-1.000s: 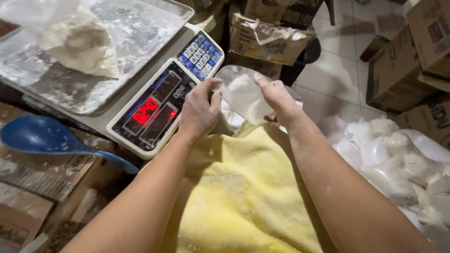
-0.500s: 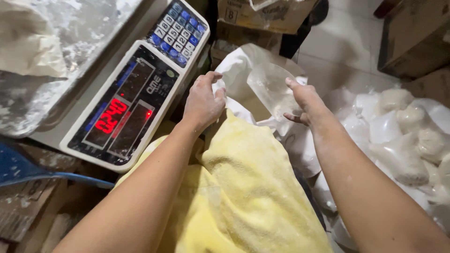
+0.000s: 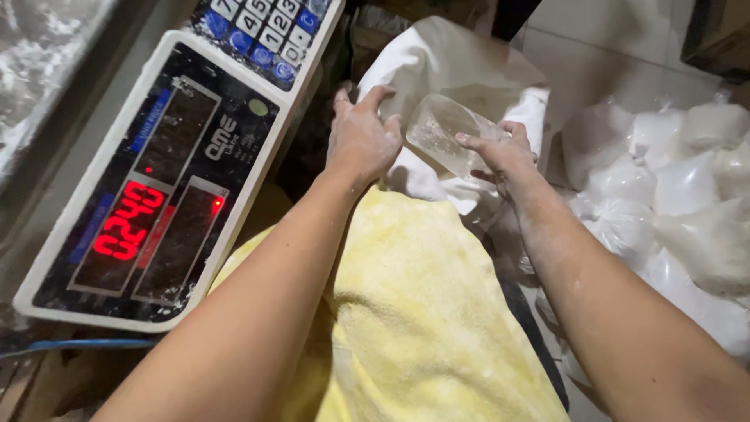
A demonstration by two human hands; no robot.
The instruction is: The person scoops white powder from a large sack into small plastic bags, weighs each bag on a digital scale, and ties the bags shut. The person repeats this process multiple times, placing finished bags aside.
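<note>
At the far left a flour-dusted metal weighing tray (image 3: 39, 55) is seen, cut off by the frame, and beside it lies the white electronic scale with a black display panel and blue-and-white keypad (image 3: 156, 180), angled so that its lit red figures can be read from the seat. Lower down, a soft yellow towel (image 3: 414, 312) is spread across the lap, apparently to catch spilled powder. Above it the left hand (image 3: 361, 141) is held with its fingers spread and only loosely curled; it seems to rest against the rolled edge of a large white sack (image 3: 445, 62), though whether anything is gripped cannot be told from this angle. Just to its right a small clear plastic bag (image 3: 445, 133) is held by the right hand (image 3: 508, 160), pinched at its lower end between thumb and fingers (image 3: 469, 141), so the bag's mouth is kept pointing toward the sack. The bag lies between the two hands, just beside the left fingertips. At the far right, a heap of filled clear plastic bags of white powder (image 3: 680, 195) lies on the floor.
</note>
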